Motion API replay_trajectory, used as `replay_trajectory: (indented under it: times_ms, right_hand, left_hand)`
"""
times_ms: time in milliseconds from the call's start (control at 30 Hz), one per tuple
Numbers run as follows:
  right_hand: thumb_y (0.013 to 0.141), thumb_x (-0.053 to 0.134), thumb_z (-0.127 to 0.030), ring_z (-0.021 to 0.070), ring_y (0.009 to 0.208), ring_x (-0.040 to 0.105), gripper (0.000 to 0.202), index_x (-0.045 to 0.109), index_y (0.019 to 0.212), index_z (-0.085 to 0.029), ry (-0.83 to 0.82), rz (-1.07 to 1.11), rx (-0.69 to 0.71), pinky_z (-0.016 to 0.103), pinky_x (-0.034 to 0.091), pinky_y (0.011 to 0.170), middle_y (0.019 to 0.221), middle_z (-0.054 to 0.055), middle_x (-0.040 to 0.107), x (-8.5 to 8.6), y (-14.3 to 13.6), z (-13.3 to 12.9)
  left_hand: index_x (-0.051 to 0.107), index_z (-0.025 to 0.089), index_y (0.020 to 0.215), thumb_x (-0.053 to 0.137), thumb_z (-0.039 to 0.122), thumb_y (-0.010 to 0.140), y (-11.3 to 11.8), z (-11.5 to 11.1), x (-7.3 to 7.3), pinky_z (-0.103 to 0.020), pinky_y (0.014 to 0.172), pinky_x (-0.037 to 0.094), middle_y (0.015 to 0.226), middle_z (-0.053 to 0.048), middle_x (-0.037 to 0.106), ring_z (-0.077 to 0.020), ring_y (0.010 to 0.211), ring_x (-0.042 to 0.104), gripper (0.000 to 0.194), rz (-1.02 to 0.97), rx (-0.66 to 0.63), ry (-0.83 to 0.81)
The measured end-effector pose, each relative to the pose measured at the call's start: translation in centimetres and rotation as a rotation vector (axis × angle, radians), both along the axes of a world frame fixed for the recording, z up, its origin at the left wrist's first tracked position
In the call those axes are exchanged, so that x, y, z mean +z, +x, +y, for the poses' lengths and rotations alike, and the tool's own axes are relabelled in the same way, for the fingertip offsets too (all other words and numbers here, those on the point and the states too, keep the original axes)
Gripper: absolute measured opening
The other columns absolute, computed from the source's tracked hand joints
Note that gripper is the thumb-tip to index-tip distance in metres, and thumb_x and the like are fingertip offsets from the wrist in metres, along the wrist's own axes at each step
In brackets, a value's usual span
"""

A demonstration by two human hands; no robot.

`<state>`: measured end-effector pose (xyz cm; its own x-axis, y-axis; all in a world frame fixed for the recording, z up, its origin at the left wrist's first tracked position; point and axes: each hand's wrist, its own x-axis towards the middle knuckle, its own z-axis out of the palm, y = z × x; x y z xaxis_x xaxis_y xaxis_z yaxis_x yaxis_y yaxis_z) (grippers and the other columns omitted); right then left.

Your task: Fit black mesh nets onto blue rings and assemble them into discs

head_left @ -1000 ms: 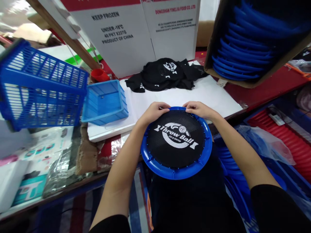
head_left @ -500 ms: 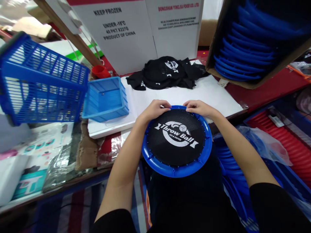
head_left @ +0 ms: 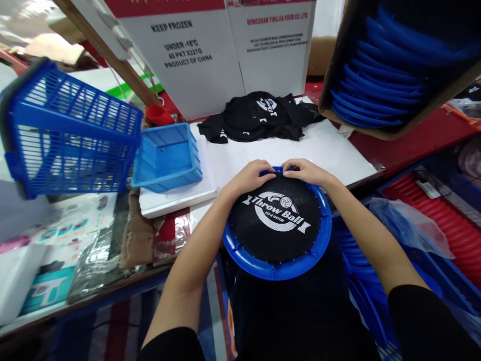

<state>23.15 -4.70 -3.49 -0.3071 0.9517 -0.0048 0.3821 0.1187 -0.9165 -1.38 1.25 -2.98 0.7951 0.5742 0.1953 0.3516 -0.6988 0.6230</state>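
The left hand (head_left: pixel 258 176) and right hand (head_left: pixel 305 171) met almost tip to tip at the centre of the frame, each pinching the far rim of the blue ring (head_left: pixel 272 272) between thumb and fingers. Half a second before, a wider stretch of rim showed between them; now the left thumb had slid right along the edge, and the gap was narrow. The ring sat just below the frame's centre, above the person's dark-clad lap, with the black mesh (head_left: pixel 270 243) across it — its white "Throw Ball" print facing up, as before.

Beyond the hands, more black mesh pieces (head_left: pixel 246 120) lay heaped on the white board (head_left: pixel 236 150) at upper centre. A light blue tray (head_left: pixel 171 183) stood left of centre, beside a tilted blue basket (head_left: pixel 80 118) at the left. A white carton (head_left: pixel 199 87) rose at the top. A stack of blue rings (head_left: pixel 376 95) filled an open box at upper right — a clear plastic bag (head_left: pixel 409 228) lay at the right, near red ribbed pieces (head_left: pixel 443 215).
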Motion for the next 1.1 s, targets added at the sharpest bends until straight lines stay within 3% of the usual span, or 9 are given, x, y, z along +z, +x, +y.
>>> replay_trajectory:
  times_ms: [167,367,633,800,900,1100]
  right_hand:
    - [0.083,0.076,-0.045,0.0279,0.109,0.067,0.022,0.074,0.086,-0.024,-0.046,0.095,-0.07,0.049,0.049,0.108,0.111,0.006,0.078,-0.7,0.1,0.2]
    - [0.081,0.075,-0.043,0.0258,0.094,0.067,0.021,0.076,0.087,-0.023,-0.034,0.039,-0.084,0.046,0.052,0.099,0.095,0.004,0.077,-0.9,0.0,0.7]
    - [0.08,0.075,-0.037,0.0239,0.088,0.065,0.014,0.073,0.082,-0.023,-0.035,-0.015,-0.074,0.043,0.053,0.093,0.087,0.003,0.074,-1.3,0.1,1.6]
    - [0.08,0.072,-0.03,0.0241,0.094,0.067,0.009,0.071,0.081,-0.022,0.005,-0.034,-0.09,0.044,0.052,0.097,0.097,0.005,0.076,-1.5,-0.3,1.3]
    - [0.08,0.071,-0.029,0.0245,0.103,0.067,0.009,0.07,0.08,-0.02,0.025,0.008,-0.09,0.044,0.05,0.102,0.11,0.007,0.077,-1.5,-0.4,0.8]
    - [0.083,0.07,-0.027,0.0213,0.097,0.067,0.007,0.071,0.083,-0.02,0.036,0.032,-0.094,0.041,0.051,0.099,0.105,0.006,0.077,-1.6,-0.7,0.5]
  left_hand:
    - [0.079,0.023,0.091,0.063,0.03,0.097,0.4,-0.2,0.0,-0.04,0.097,0.053,0.101,-0.007,0.078,-0.0231,0.097,0.07,0.018,-0.071,0.039,-0.043]
    - [0.075,0.022,0.088,0.057,0.032,0.099,0.7,-0.1,0.1,-0.039,0.093,0.053,0.095,-0.005,0.079,-0.0227,0.092,0.07,0.024,-0.03,0.114,-0.157]
    - [0.077,0.022,0.088,0.06,0.03,0.096,0.9,0.3,0.0,-0.038,0.092,0.053,0.095,-0.005,0.081,-0.0222,0.09,0.07,0.022,-0.008,0.131,-0.181]
    - [0.08,0.021,0.089,0.063,0.029,0.094,0.9,0.3,-0.4,-0.038,0.093,0.054,0.096,-0.006,0.083,-0.0219,0.091,0.072,0.019,-0.04,0.151,-0.194]
    - [0.08,0.019,0.095,0.064,0.027,0.093,0.7,0.1,-0.5,-0.037,0.093,0.055,0.099,-0.007,0.082,-0.0215,0.093,0.072,0.018,-0.066,0.156,-0.165]
    - [0.08,0.022,0.11,0.066,0.031,0.095,-0.7,-0.9,-0.4,-0.042,0.101,0.054,0.113,-0.009,0.082,-0.0247,0.106,0.073,0.022,-0.063,0.025,0.068]
